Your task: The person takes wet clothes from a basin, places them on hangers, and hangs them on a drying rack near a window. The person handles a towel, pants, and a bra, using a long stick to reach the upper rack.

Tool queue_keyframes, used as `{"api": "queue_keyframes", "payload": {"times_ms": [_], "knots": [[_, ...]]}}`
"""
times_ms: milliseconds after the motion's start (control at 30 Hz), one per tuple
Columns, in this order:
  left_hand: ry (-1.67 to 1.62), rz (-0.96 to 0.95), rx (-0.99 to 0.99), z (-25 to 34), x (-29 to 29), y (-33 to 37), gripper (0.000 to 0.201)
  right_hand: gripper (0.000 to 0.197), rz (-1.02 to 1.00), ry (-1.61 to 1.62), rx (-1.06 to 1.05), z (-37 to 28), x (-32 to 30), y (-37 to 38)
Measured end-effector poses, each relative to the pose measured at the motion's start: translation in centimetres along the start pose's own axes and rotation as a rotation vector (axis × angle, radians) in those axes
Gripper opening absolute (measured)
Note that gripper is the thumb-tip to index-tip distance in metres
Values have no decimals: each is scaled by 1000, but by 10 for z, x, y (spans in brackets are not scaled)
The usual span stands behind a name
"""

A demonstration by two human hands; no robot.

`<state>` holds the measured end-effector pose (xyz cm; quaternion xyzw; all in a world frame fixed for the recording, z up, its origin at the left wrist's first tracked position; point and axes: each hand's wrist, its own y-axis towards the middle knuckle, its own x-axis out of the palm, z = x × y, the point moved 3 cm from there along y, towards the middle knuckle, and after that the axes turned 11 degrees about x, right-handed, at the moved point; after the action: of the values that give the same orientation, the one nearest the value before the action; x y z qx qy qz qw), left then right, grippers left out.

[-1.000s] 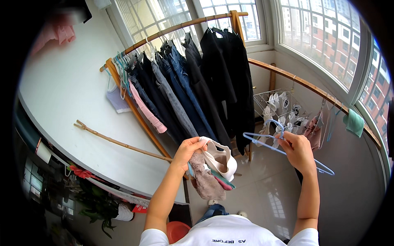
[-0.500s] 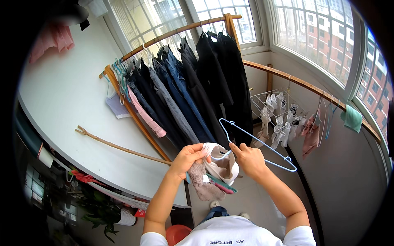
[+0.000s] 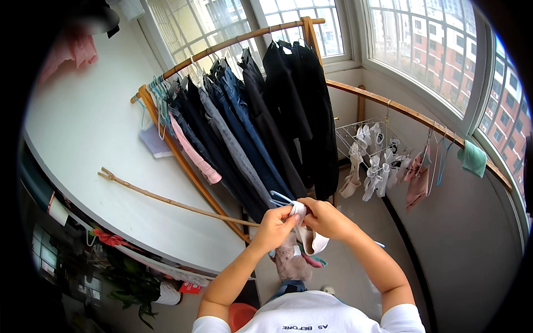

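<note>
Both hands meet in front of my body at a small white garment with a beige inside (image 3: 316, 242); its exact kind is unclear. My left hand (image 3: 271, 227) is closed on its upper edge. Fingers of my right hand (image 3: 327, 218) pinch the same band from the other side. A light blue hanger (image 3: 281, 198) pokes up behind the fingers, and its other end shows past my right forearm; how it is held is hidden. Below my left hand dangle a fuzzy grey-brown cloth (image 3: 290, 263) and pink and green cloth (image 3: 315, 260).
Trousers and jeans (image 3: 233, 116) hang from a wooden rack (image 3: 239, 39) ahead. A forked stick (image 3: 161, 197) slants toward my left hand. Right of it, a wooden rail (image 3: 400, 109) carries a clip dryer with socks (image 3: 375, 172) and a green cloth (image 3: 473, 159). A red basin (image 3: 242, 315) stands below.
My right hand has moved left and down to the white garment. The hanger has swung lower, mostly behind my hands and right arm. The fuzzy cloth hangs lower.
</note>
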<state>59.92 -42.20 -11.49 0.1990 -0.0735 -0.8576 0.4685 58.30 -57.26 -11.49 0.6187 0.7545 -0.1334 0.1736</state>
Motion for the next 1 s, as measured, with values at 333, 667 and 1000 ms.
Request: {"api": "queue_keyframes", "payload": {"times_ms": [333, 667, 1000], "knots": [[221, 50, 15, 27, -4, -16, 23, 57, -69, 70, -78, -8, -21, -4], [-289, 302, -161, 10, -64, -37, 16, 27, 174, 62, 1, -33, -75, 0], [-542, 418, -191, 24, -64, -3, 25, 19, -48, 189, 85, -17, -61, -24]]}}
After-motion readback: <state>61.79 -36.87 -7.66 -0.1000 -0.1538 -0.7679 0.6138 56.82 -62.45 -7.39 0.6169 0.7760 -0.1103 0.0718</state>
